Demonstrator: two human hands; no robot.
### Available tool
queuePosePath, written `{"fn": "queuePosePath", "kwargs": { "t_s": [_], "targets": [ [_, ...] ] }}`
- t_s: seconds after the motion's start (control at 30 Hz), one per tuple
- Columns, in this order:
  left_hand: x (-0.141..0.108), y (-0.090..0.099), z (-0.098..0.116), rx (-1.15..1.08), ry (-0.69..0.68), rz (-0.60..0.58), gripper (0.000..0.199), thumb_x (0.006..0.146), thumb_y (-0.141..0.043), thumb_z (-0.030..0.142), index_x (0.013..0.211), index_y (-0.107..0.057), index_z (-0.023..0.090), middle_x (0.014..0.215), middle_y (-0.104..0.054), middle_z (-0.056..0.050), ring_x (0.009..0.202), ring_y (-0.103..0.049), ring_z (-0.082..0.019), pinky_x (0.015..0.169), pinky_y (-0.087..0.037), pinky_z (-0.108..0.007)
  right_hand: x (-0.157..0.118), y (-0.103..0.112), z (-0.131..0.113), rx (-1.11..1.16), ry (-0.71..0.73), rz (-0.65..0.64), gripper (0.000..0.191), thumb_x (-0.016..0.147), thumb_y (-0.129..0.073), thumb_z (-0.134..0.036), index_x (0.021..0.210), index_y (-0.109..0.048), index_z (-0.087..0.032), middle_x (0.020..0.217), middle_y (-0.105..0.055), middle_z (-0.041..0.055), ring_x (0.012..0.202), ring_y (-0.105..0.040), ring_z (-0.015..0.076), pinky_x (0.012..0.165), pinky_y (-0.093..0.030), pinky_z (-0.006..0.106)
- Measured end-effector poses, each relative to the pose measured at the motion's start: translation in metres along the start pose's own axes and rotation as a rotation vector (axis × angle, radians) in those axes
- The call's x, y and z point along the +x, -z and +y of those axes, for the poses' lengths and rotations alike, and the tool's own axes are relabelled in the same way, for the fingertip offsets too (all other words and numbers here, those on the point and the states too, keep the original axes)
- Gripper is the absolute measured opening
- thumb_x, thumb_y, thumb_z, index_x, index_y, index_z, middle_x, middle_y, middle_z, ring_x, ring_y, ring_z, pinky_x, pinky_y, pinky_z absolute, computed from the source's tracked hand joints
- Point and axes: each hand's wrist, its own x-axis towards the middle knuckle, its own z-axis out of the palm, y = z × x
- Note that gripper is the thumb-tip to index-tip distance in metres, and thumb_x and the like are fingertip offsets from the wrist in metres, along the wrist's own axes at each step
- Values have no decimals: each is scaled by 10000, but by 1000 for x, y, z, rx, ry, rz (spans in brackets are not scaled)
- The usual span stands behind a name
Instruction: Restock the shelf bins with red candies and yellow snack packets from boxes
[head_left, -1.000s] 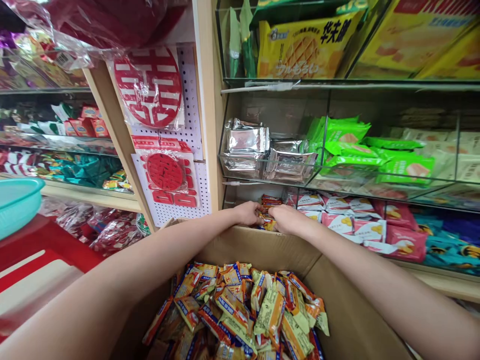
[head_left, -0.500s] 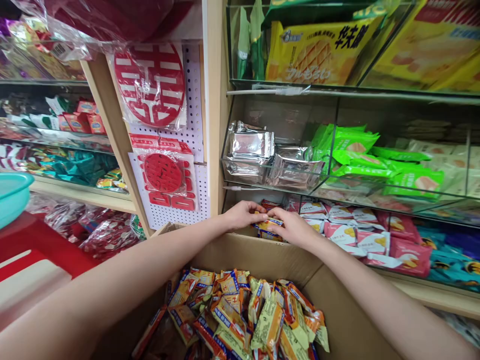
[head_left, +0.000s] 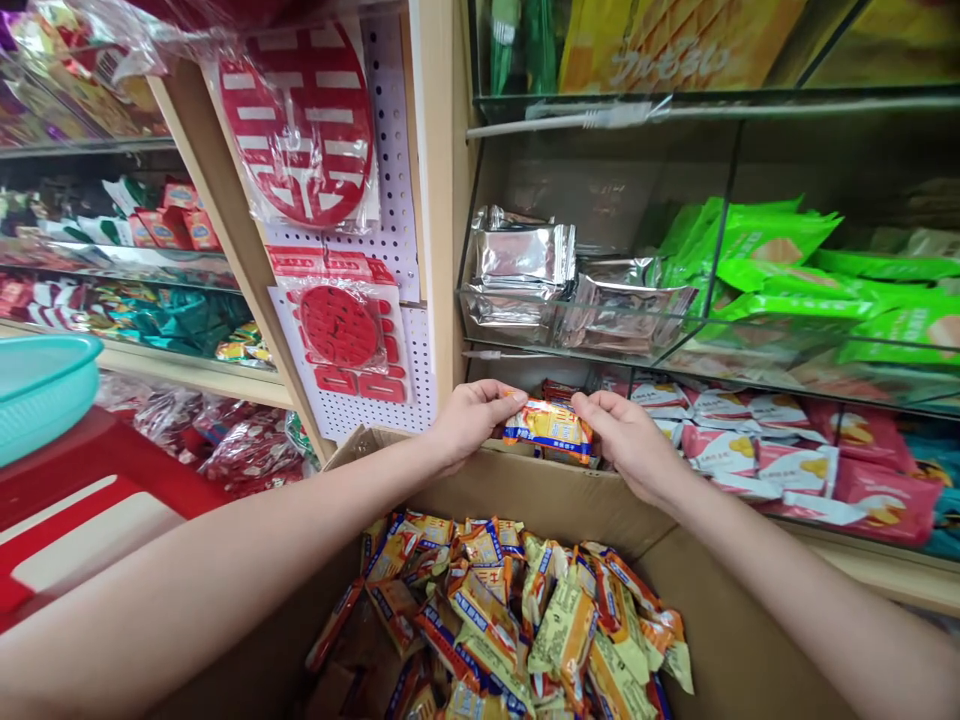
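An orange, yellow and blue snack packet [head_left: 551, 428] is stretched level between my two hands, above the far edge of a cardboard box [head_left: 480, 492]. My left hand [head_left: 474, 420] pinches its left end between thumb and fingers. At the right end, my right hand [head_left: 626, 440] grips the packet the same way. Below my forearms, the box holds a loose heap of similar packets [head_left: 484, 610], some showing pale yellow backs. Just behind my hands is the lowest shelf compartment, mostly hidden by them; a few red packets [head_left: 562, 392] show there.
Shelves on the right hold silver packets [head_left: 521, 255], bright green packets [head_left: 780, 270] and pink-and-white packets [head_left: 720, 450]. Red paper decorations [head_left: 341, 325] hang on a pegboard. A teal basket [head_left: 45, 390] rests on a red stool [head_left: 97, 500] at the left.
The view has shifted closer to the shelves. My hands have moved apart to the packet's two ends, and its printed front now shows more fully.
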Motion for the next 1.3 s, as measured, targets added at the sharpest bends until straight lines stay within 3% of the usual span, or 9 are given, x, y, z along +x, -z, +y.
{"fn": "queuePosePath", "kwargs": {
  "t_s": [0.1,0.2,0.37,0.47,0.63,0.9,1.13,1.3],
  "targets": [
    [-3,-2,-5,147,-130,65,262,693,-561,386,708,-489,134,612,-516,23,520,-484,-62,514,-406,-199,-5,-5,-2,-365,169,175,359,751,-437,-501,585,-429,-183,495,-423,-44,477,-385,92,454,-291,215],
    [-10,-6,-8,436,-227,127,256,794,-387,428,767,-426,176,607,-461,44,451,-449,-58,441,-361,-191,-12,-11,-7,-612,259,272,325,812,-366,-430,613,-449,-187,526,-453,-28,516,-403,108,481,-283,226],
    [-17,-12,-4,755,-409,171,218,841,-298,365,768,-400,186,650,-456,24,571,-453,-85,514,-356,-200,-18,-12,-16,-591,338,351,273,823,-364,-378,655,-465,-188,560,-472,-21,538,-416,112,498,-310,224],
    [-16,-13,-1,745,-460,196,218,841,-301,361,750,-391,183,673,-468,17,618,-456,-92,556,-365,-204,-17,-11,-17,-526,356,389,282,816,-379,-394,638,-447,-187,554,-446,-25,530,-398,107,492,-314,224],
    [-15,-13,-1,678,-425,224,238,835,-302,392,744,-386,190,644,-485,20,628,-485,-101,560,-375,-208,-14,-11,-15,-403,372,395,309,818,-371,-422,622,-417,-188,549,-407,-31,528,-377,100,485,-315,224],
    [-19,-13,2,581,-330,181,289,822,-303,463,701,-328,201,494,-366,75,383,-395,-58,392,-307,-187,-19,-9,-16,-391,410,380,273,826,-367,-410,702,-467,-188,599,-458,-16,548,-412,105,492,-340,226],
    [-30,-11,2,505,-368,117,314,824,-281,477,696,-344,197,559,-406,54,439,-467,-62,381,-362,-169,-23,-8,-15,-417,494,370,244,831,-372,-376,716,-476,-187,592,-472,-14,531,-426,101,476,-354,213],
    [-35,-13,4,414,-324,124,296,812,-313,479,716,-345,201,520,-376,68,350,-412,-48,297,-325,-149,-26,-11,-18,-420,512,372,233,833,-376,-361,733,-489,-183,593,-489,-13,523,-442,93,465,-363,198]
  ]
}}
